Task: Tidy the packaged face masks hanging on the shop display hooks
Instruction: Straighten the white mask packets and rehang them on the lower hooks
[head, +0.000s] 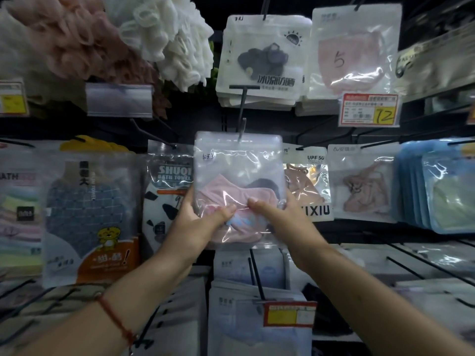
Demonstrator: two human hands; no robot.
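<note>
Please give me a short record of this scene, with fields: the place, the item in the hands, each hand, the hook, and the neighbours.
place: shop display wall with black wire hooks
item held: clear plastic packet with a pink cloth mask
left hand: grips the packet's left edge, thumb on front
right hand: grips the right edge, thumb on front
hook: black wire hook at the packet's top; whether threaded, unclear
neighbours: bath towel packet left, beige mask packet right

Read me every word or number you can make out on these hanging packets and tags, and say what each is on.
"SHUQI BATH TOWEL": cow-print towel packet
"UPF 50": tan mask packet
"IXIU": same packet, lower edge
"5", handwritten: pink mask packet
"12", handwritten: price tag
"ATH": pastel towel packet
Chinese print and other tags: too blurred.
</note>
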